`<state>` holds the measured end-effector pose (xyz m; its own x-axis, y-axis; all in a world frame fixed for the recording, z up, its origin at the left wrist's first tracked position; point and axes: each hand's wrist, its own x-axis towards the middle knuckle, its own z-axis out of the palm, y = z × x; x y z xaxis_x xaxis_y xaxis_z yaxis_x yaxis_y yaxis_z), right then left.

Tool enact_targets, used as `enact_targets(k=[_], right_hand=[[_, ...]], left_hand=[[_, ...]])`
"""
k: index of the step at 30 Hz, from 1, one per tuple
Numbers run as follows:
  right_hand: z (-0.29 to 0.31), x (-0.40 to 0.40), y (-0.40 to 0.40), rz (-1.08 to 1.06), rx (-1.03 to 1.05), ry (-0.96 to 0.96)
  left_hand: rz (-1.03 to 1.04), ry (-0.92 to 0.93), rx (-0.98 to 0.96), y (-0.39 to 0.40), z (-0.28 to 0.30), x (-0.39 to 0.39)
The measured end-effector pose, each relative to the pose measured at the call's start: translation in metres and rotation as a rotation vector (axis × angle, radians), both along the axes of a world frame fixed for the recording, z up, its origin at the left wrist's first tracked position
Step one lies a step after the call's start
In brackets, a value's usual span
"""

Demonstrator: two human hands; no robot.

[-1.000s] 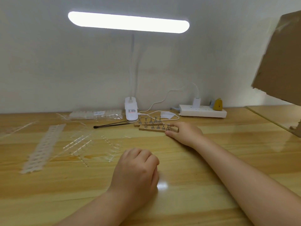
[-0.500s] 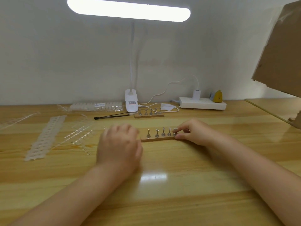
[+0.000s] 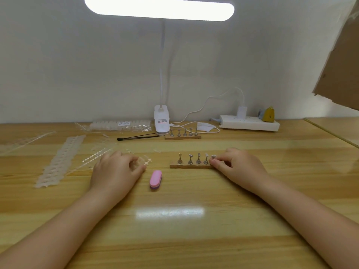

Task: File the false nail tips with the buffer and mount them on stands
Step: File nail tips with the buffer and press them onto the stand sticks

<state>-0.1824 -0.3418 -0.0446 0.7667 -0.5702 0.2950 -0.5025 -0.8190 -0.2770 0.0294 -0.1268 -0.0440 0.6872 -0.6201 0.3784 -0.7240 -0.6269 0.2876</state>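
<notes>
Progress: you are at set-up; judging by the layout, no tip is filed or mounted yet, so all filing and mounting remains.

Hands: your right hand [image 3: 238, 167] pinches the right end of the near wooden strip of metal nail stands [image 3: 191, 165], fingertips at its fifth stand. Your left hand [image 3: 114, 174] rests knuckles-up on the clear plastic sprues of false nail tips [image 3: 101, 155]; whether it pinches a tip, you cannot tell.

Count:
- Pink oval buffer block [image 3: 155, 179]: one, lying untouched on the wooden desk [image 3: 174, 239] between your hands.
- Stand strips: two, the second wooden strip [image 3: 183, 135] by the white clip lamp [image 3: 161, 121]; five stands each.
- White ladder-like tip strip [image 3: 60, 162]: one, at left.
- Bagged tips [image 3: 121, 125]: one pack.
- Loose tips: uncountable here.
</notes>
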Motion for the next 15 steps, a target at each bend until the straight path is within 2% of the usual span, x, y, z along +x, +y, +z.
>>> enact_targets(k=[7, 9, 12, 15], right_hand=[[-0.001, 0.001, 0.006, -0.003, -0.072, -0.015], [0.000, 0.001, 0.006, 0.011, -0.071, -0.002], [0.001, -0.001, 0.005, 0.057, 0.003, -0.030], [0.002, 0.000, 0.005, 0.124, 0.082, -0.021]], left_hand=[[-0.130, 0.136, -0.279, 0.001, -0.001, -0.006], [-0.175, 0.293, -0.445, 0.000, 0.001, -0.010], [-0.249, 0.681, -0.722, -0.004, 0.008, -0.023], [-0.301, 0.867, -0.815, -0.006, 0.011, -0.037]])
